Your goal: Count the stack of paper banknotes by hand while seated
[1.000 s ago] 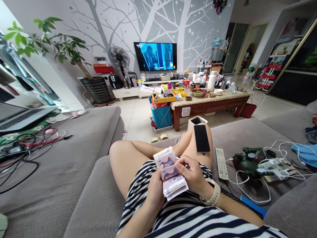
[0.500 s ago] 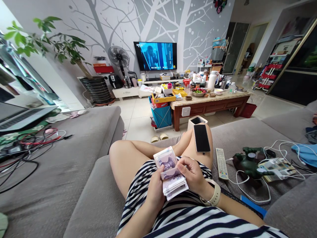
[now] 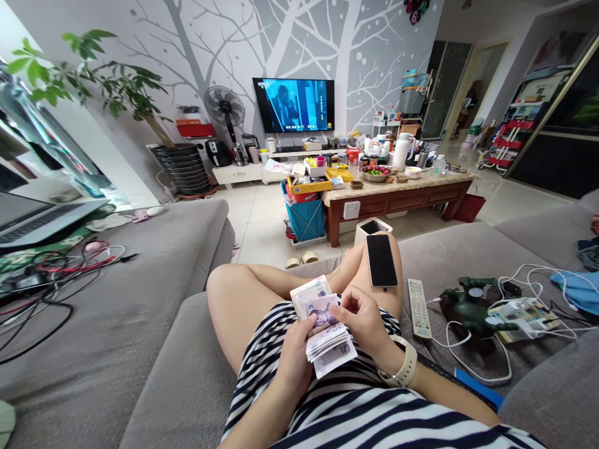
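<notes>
I sit cross-legged on a grey sofa (image 3: 116, 349) in a striped dress. My left hand (image 3: 292, 355) grips a folded stack of purple banknotes (image 3: 322, 324) from below. My right hand (image 3: 362, 321), with a watch on its wrist, pinches the top note near the stack's upper edge and bends it over. A black phone (image 3: 381, 260) lies face up on my right knee.
A remote control (image 3: 418, 299), a green fist-shaped toy (image 3: 470, 305), white cables and a power strip (image 3: 524, 312) lie on the sofa to my right. A laptop (image 3: 42, 218) and tangled cords sit at the left. A wooden coffee table (image 3: 397, 193) and a television (image 3: 293, 105) stand ahead.
My right hand has lifted and folded the top note back over the stack. The fanned lower notes have spread a little. The television picture has changed.
</notes>
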Action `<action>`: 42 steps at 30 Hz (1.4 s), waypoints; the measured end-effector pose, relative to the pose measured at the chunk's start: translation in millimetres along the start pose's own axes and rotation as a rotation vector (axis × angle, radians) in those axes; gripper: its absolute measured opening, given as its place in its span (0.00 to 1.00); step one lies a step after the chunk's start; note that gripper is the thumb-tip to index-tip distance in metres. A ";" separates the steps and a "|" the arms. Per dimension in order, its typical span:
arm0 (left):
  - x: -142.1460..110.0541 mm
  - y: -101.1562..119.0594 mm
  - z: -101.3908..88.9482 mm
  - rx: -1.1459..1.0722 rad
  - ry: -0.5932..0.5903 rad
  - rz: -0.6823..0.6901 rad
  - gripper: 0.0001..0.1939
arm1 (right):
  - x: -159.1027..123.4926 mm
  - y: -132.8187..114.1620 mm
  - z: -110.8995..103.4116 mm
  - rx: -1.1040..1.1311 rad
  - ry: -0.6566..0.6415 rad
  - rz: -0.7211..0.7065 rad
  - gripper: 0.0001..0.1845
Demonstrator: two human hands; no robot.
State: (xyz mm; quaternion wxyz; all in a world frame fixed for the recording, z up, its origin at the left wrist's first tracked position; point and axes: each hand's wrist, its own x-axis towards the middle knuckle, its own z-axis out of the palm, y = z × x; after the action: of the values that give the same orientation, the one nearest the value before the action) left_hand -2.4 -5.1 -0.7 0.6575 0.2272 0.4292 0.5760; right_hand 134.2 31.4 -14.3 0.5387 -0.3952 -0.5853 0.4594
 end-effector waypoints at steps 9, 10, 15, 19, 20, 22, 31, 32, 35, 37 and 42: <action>-2.2 1.9 6.9 -0.049 0.062 -0.013 0.17 | 3.5 2.1 -0.1 -0.107 -0.011 0.009 0.18; -2.3 2.4 7.3 -0.049 0.065 -0.013 0.17 | 3.7 2.2 -0.1 -0.114 -0.008 0.006 0.18; -3.1 4.7 10.7 -0.055 0.089 -0.035 0.14 | 3.2 -1.8 0.0 -0.140 -0.001 -0.009 0.18; -3.8 6.2 14.1 -0.089 0.122 -0.033 0.12 | 0.8 -11.3 0.3 -0.168 -0.008 -0.060 0.17; -4.0 6.7 14.5 -0.080 0.127 -0.028 0.12 | 0.0 -13.9 0.4 -0.174 -0.010 -0.084 0.17; -4.4 7.9 14.7 -0.034 0.139 -0.005 0.11 | -1.6 -18.7 0.5 -0.182 -0.018 -0.134 0.15; -3.5 9.2 10.0 0.109 0.122 0.096 0.09 | -5.0 -22.4 0.6 -0.115 -0.057 -0.179 0.10; -3.7 9.4 10.1 0.119 0.120 0.102 0.08 | -4.9 -22.0 0.7 -0.108 -0.056 -0.176 0.09; -5.5 10.3 11.0 0.152 0.131 0.120 0.08 | -4.9 -21.3 1.0 -0.091 -0.051 -0.174 0.10; -6.7 10.3 10.8 0.171 0.140 0.130 0.08 | -5.4 -21.1 1.2 -0.088 -0.046 -0.172 0.11; -4.8 6.4 5.9 0.153 0.103 0.118 0.07 | -7.1 -19.4 2.0 -0.084 -0.047 -0.169 0.13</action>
State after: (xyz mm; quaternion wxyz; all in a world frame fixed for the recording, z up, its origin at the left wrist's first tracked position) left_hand -1.0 -7.0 8.9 0.5800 0.2718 0.4912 0.5903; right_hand 133.6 19.2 2.5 0.5446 -0.3557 -0.6479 0.3964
